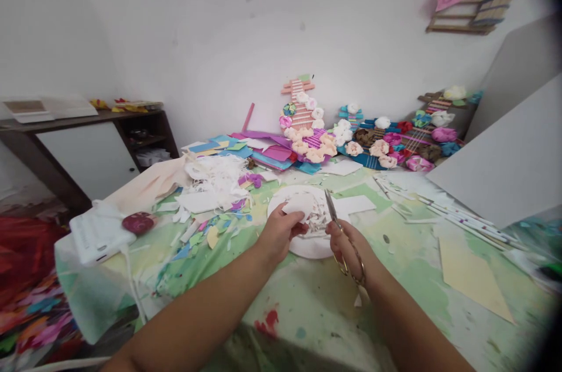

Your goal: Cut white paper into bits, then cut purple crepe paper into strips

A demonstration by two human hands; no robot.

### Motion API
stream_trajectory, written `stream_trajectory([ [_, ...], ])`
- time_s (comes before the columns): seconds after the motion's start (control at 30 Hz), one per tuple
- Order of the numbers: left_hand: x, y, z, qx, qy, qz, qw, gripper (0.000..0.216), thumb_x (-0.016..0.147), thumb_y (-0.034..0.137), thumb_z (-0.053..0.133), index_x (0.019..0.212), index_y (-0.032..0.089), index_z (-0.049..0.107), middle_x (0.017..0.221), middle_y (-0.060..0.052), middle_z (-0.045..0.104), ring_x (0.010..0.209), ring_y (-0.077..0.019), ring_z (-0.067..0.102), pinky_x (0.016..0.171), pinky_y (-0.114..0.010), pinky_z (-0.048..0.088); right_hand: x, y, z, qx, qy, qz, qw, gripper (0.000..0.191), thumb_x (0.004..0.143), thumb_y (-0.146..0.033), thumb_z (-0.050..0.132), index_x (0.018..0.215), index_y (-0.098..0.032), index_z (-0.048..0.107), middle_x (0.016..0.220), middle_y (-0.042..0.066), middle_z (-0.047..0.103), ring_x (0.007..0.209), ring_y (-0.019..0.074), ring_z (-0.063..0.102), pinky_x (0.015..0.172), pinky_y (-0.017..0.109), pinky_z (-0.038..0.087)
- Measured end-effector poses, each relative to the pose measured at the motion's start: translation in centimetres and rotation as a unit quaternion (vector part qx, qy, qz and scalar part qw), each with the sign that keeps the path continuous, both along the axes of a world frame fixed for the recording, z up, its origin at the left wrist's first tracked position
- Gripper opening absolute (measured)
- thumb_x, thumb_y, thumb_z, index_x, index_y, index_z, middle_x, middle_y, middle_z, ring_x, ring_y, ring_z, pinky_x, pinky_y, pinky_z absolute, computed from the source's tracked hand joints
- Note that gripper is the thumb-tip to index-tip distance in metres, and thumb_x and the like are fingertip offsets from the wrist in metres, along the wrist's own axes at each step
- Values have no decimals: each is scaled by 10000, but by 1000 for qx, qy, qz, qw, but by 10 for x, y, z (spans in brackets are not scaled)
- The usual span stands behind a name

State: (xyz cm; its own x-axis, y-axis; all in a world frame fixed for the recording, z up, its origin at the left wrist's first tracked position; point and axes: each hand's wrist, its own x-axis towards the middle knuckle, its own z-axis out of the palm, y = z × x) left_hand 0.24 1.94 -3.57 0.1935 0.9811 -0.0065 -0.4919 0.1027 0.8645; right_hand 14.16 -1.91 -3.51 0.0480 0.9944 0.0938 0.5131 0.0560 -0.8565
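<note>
My left hand (280,233) pinches a small piece of white paper (299,206) between thumb and fingers. To its right, my right hand (349,249) grips a pair of gold-handled scissors (331,205), blades pointing up and away from me. The blades stand apart from the paper. Under both hands a round white plate (309,250) rests on the table, with many small white paper scraps (317,221) heaped on it. A white paper sheet (355,205) lies just right of the plate.
A green-stained cloth (307,296) covers the table. Shredded white paper (215,176), coloured scraps (211,237) and a white power bank (102,231) lie left. Paper-flower crafts (309,126) lean on the wall. Rolled paper sticks (469,217) and a cream sheet (472,275) lie right.
</note>
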Motion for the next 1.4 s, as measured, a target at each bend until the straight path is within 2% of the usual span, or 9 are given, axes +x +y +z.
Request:
stream_trajectory([
  [0.17, 1, -9, 4, 48, 99, -66, 992, 185, 551, 142, 549, 732, 128, 514, 536, 6, 529, 442, -81, 475, 461, -208, 382, -1, 9, -5, 25, 196, -34, 980, 416, 672, -551, 352, 828, -179, 453, 666, 20, 511, 578, 125, 480, 527, 248, 389],
  [0.27, 0, -13, 6, 71, 144, -94, 982, 157, 553, 126, 527, 710, 123, 520, 503, 6, 519, 447, -88, 480, 463, -207, 381, -1, 12, -6, 39, 292, -35, 955, 327, 634, -436, 485, 846, -192, 438, 727, 17, 504, 636, 135, 499, 592, 279, 405],
  [0.37, -1, -14, 6, 73, 161, -105, 979, 158, 538, 95, 504, 694, 124, 517, 492, 11, 511, 425, -79, 465, 435, -193, 368, -2, 12, -6, 54, 311, -46, 948, 299, 603, -332, 528, 849, -196, 424, 671, -9, 471, 600, 127, 491, 575, 283, 403],
  [0.57, -7, -10, 6, 76, 148, -93, 982, 115, 529, 101, 492, 640, 129, 501, 496, 17, 491, 401, -67, 446, 396, -180, 350, 5, 14, -7, 86, 218, -86, 968, 303, 589, -339, 518, 836, -186, 434, 675, -6, 466, 605, 135, 486, 562, 277, 388],
  [0.73, -14, -3, 11, 65, 87, -8, 994, 111, 551, 130, 495, 660, 134, 475, 500, 23, 485, 365, -58, 424, 376, -182, 328, 25, 27, 0, 106, 87, -109, 984, 308, 616, -395, 481, 846, -195, 436, 696, -11, 486, 624, 129, 482, 585, 262, 374],
  [0.83, -13, -1, 12, 54, 120, 23, 991, 181, 550, 143, 513, 726, 143, 471, 502, 26, 498, 382, -74, 455, 399, -190, 354, 28, 47, 8, 90, -21, -92, 991, 315, 584, -390, 525, 823, -194, 466, 651, -18, 509, 578, 122, 474, 568, 259, 357],
  [1.1, -14, 9, 0, 82, 220, 71, 969, 234, 584, 183, 497, 817, 157, 493, 490, 24, 494, 429, -82, 465, 419, -178, 367, 11, 107, 20, 72, -234, -34, 969, 364, 543, -407, 558, 825, -190, 480, 676, 10, 544, 587, 133, 465, 532, 244, 310],
  [1.23, -16, 12, -1, 89, 239, 78, 964, 181, 572, 163, 487, 751, 162, 514, 483, 29, 484, 436, -77, 453, 423, -169, 357, 11, 116, 24, 64, -292, -1, 954, 366, 552, -413, 553, 832, -188, 481, 693, 23, 553, 592, 136, 470, 525, 238, 306],
  [1.4, -17, 13, -2, 83, 244, 103, 961, 211, 572, 180, 490, 781, 172, 522, 484, 42, 478, 443, -76, 449, 440, -174, 359, 15, 116, 22, 49, -338, 28, 939, 307, 598, -382, 520, 834, -188, 487, 712, 34, 564, 588, 132, 475, 512, 226, 309],
])
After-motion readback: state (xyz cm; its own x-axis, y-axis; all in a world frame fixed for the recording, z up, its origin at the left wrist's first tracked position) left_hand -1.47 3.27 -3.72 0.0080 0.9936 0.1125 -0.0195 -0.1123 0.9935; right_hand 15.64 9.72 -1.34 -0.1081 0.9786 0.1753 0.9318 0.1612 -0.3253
